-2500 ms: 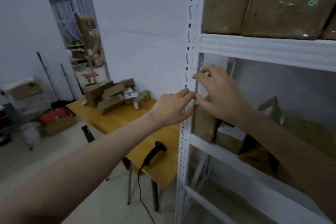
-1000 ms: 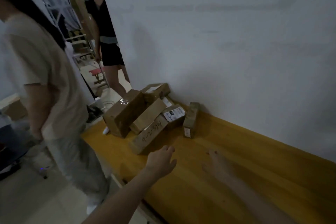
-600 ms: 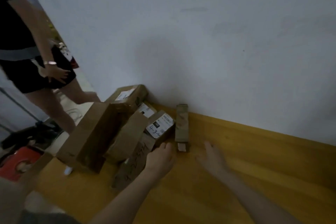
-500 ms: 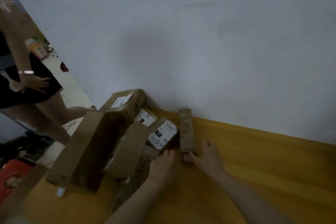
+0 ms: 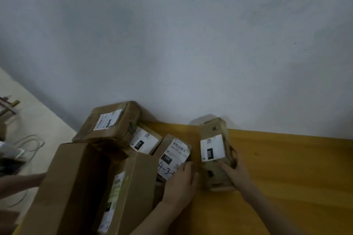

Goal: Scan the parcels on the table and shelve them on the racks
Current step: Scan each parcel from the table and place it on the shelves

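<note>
Right hand (image 5: pixel 236 174) gripped a narrow parcel labelled 220 (image 5: pixel 214 150) on a yellow table (image 5: pixel 286 177), left hand (image 5: pixel 179 185) rested on the neighbouring parcel marked 15H (image 5: pixel 174 153), larger cardboard boxes (image 5: pixel 86 187) piled alongside, against a pale wall (image 5: pixel 191 44).

Labels I can read on my parcels

"220" on the slim parcel (image 5: pixel 214 150), "15H" and handwritten "4-3-" on the middle parcel (image 5: pixel 174 155), "010" on the next parcel (image 5: pixel 144 142).
</note>
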`<state>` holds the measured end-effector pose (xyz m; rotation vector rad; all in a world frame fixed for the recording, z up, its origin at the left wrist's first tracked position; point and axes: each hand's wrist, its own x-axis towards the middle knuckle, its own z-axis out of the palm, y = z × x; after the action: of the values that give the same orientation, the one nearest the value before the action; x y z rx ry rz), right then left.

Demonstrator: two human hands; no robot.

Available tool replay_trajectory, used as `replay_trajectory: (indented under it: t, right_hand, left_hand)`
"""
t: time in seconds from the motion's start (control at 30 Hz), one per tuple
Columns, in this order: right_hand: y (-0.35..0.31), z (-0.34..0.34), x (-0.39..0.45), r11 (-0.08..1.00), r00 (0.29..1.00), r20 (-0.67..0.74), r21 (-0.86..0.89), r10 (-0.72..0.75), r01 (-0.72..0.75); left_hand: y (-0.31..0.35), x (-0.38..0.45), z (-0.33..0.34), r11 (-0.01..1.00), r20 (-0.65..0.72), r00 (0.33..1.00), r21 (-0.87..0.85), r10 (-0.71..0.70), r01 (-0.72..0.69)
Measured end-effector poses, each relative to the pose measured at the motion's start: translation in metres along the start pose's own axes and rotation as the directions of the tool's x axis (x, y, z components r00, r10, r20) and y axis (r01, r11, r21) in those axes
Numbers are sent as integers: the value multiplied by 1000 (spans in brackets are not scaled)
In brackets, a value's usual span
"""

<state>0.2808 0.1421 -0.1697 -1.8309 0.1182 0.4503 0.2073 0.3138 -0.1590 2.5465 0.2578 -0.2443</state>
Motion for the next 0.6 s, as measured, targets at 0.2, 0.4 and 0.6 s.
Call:
replay_trajectory:
  t: [0.2, 0.4, 0.6]
  right_hand:
    - [-18, -80, -73, 887, 984, 84, 426, 159, -180]
    - [-22, -142, -136, 826, 982, 85, 530, 171, -189]
    - [-11, -178, -195, 563, 994, 55, 821, 90, -97]
  left_hand:
    - [51, 3, -4, 959, 53, 996, -278, 76, -58]
    - [122, -15, -18, 832, 150, 971, -550, 186, -75]
    - [177, -53, -18, 752, 343, 898, -659, 274, 23]
